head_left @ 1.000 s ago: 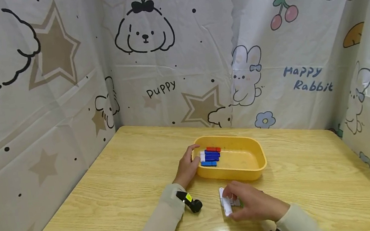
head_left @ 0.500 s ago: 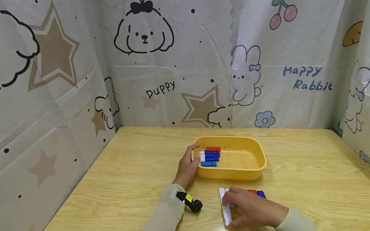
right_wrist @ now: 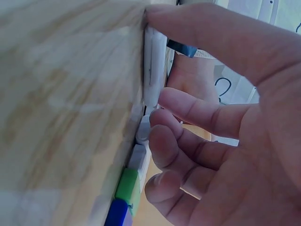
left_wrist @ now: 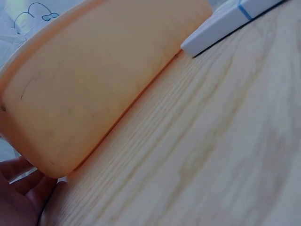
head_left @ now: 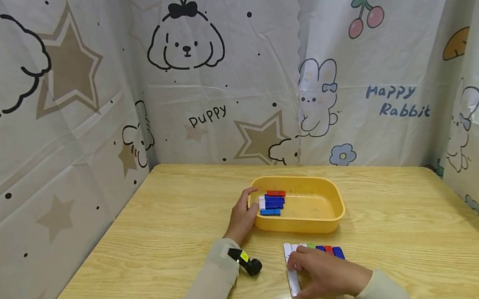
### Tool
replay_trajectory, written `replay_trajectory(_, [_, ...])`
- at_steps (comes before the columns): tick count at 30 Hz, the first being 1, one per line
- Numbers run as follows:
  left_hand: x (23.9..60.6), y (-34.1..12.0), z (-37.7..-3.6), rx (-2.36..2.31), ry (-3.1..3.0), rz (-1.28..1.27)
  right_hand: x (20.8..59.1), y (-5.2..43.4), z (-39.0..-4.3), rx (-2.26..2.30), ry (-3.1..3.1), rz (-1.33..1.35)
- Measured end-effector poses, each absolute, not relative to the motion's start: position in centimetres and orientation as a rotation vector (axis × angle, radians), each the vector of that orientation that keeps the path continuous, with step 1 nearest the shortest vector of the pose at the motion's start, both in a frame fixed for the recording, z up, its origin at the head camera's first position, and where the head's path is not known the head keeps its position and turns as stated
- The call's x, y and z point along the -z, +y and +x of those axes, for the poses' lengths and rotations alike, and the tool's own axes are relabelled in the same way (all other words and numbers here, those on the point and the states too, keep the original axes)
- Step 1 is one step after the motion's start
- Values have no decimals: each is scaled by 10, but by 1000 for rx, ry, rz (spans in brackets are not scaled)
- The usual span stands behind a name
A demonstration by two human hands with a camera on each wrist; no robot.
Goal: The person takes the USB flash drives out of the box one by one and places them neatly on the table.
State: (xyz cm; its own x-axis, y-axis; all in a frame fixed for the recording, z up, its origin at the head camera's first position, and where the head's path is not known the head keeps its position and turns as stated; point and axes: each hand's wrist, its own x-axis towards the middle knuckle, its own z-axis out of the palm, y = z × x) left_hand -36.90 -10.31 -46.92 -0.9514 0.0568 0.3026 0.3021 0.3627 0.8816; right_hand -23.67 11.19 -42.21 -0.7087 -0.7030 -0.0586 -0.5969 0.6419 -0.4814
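Note:
My left hand [head_left: 242, 215] grips the left end of a yellow plastic bin [head_left: 310, 223]; its fingers [left_wrist: 35, 183] show at the bin's lower corner in the left wrist view. A slim white plastic bar [head_left: 294, 284] lies on the table in front of the bin. My right hand [head_left: 328, 268] pinches this bar lengthwise, thumb at the near end and a finger at the far end, as the right wrist view shows. Beyond it, a second white bar [head_left: 287, 250] continues the line. Partly hidden under the hand runs a row of white, green [right_wrist: 127, 186], blue [head_left: 338, 252] and red pieces.
Inside the bin, at its left end, lie several small plastic pieces: red [head_left: 276, 193], dark blue [head_left: 275, 201], white [head_left: 262, 203] and lighter blue [head_left: 270, 212]. A wooden table [head_left: 176, 218] bears everything, with printed cloth [head_left: 221, 81] hanging behind and at both sides.
The white bar in my right hand has come down and toward me, from tilted to flat in line with the other white bar. More of the coloured row shows. My left hand has stayed put.

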Motion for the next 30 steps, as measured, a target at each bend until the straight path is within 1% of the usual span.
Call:
replay_trajectory(15, [470,-103,-369,1614,-2399,-320,423,110,-239,652,2574,-1012])
replay_trajectory(30, [472,-103,-373,1626,-2408,-309,424,111,-241,676,2606,-1064])
